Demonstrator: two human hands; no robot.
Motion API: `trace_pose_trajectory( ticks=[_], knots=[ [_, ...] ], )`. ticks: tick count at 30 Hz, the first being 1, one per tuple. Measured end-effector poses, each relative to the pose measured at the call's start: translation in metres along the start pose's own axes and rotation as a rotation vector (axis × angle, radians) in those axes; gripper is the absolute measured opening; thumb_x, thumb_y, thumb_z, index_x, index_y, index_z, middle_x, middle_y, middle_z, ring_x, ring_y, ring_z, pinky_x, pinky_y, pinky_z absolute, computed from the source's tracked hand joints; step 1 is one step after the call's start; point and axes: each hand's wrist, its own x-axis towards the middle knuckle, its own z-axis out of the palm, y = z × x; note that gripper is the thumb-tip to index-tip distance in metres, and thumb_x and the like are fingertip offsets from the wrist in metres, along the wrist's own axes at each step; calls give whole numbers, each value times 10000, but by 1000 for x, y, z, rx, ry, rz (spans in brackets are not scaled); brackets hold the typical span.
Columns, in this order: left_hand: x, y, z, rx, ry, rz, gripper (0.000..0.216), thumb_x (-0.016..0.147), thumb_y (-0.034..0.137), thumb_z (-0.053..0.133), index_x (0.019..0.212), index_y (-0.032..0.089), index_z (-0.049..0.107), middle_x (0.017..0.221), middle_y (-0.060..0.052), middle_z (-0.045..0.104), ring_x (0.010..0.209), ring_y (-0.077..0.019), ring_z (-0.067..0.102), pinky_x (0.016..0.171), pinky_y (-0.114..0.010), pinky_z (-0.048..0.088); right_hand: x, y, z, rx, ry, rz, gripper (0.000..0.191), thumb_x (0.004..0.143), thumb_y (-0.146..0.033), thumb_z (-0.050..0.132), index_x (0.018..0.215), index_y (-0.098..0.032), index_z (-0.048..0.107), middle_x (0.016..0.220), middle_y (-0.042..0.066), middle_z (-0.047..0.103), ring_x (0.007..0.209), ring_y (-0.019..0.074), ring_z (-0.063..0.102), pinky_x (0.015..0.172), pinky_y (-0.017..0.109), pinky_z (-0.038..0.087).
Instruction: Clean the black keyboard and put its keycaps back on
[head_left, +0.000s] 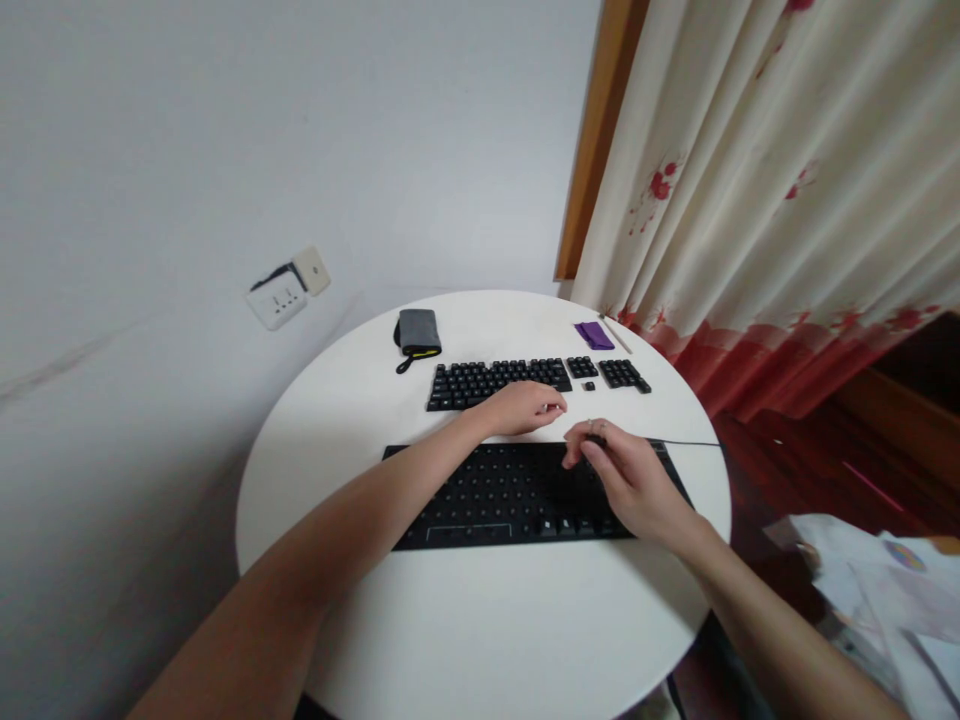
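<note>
A black keyboard lies on the white round table, most of its switches bare, with a few keycaps on its bottom row. Behind it, loose black keycaps are laid out in keyboard order. My left hand is closed over the gap between the two, fingers curled round something small with a pale glint that I cannot make out. Above the keyboard's right part, my right hand pinches a small dark piece, apparently a keycap, between thumb and fingers. Thin metallic glints show at its fingers.
Toward the back of the table are a grey pouch with a black loop and a folded purple cloth beside a thin stick. A cable runs off the right edge. Papers lie at lower right.
</note>
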Motion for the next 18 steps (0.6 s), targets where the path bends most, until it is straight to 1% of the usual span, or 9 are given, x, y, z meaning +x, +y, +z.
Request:
trace_pose_trajectory(
  ticks=[1, 3, 5, 7, 9, 11, 13, 15, 18],
  knots=[
    [1, 0, 0, -16, -3, 4, 202, 947, 204, 530, 997, 178, 724, 977, -53, 740, 890, -173, 662, 793, -263, 456, -2, 4, 2, -5, 42, 22, 199, 1011, -316, 458, 1007, -225, 634, 796, 19, 635, 753, 172, 599, 758, 315, 468],
    [3, 1, -3, -71, -21, 21, 189, 929, 181, 544, 970, 169, 728, 942, -51, 743, 857, -165, 664, 783, -261, 458, 0, 16, 3, 34, 203, 101, 187, 1004, -330, 464, 1048, -226, 613, 696, -13, 576, 651, 157, 557, 669, 297, 454],
    [4, 7, -13, -131, -70, 27, 176, 906, 156, 556, 918, 170, 731, 884, -35, 741, 796, -150, 661, 746, -252, 456, 11, 31, 0, 133, 373, 162, 186, 993, -354, 475, 1009, -221, 604, 656, -28, 556, 609, 149, 552, 649, 293, 465],
    [3, 20, -28, -169, -178, 1, 168, 899, 171, 570, 846, 182, 729, 800, -9, 726, 705, -133, 643, 678, -244, 443, 27, 45, -6, 215, 487, 171, 189, 970, -374, 501, 961, -215, 602, 637, -34, 556, 596, 146, 563, 647, 292, 481],
    [-1, 40, -44, -170, -307, -85, 109, 851, 210, 650, 767, 200, 719, 699, 22, 697, 608, -125, 610, 594, -245, 412, 41, 58, -10, 249, 561, 159, 194, 944, -387, 527, 927, -209, 602, 627, -38, 560, 588, 142, 565, 654, 292, 490],
    [-8, 65, -55, -159, -447, -118, 89, 760, 261, 761, 706, 223, 702, 628, 48, 663, 534, -119, 568, 536, -252, 378, 48, 68, -10, 242, 591, 166, 209, 929, -402, 536, 909, -205, 604, 614, -40, 562, 581, 142, 564, 652, 291, 488],
    [-16, 92, -58, -136, -533, -113, 147, 683, 286, 832, 688, 248, 690, 614, 62, 655, 494, -118, 534, 497, -263, 349, 48, 76, -8, 214, 570, 187, 222, 924, -411, 535, 893, -204, 608, 595, -41, 562, 565, 145, 558, 634, 289, 475],
    [-21, 114, -54, -59, -587, -89, 203, 625, 252, 875, 708, 263, 690, 654, 54, 677, 491, -129, 525, 483, -277, 330, 44, 80, -5, 174, 519, 196, 222, 927, -403, 529, 885, -202, 614, 591, -37, 569, 558, 146, 553, 622, 286, 458],
    [-23, 134, -40, 120, -641, -112, 229, 639, 361, 880, 717, 241, 701, 694, -27, 701, 553, -197, 586, 485, -308, 361, 37, 82, -4, 117, 473, 186, 210, 938, -374, 514, 896, -199, 621, 610, -30, 585, 575, 147, 556, 623, 284, 440]
  ],
)
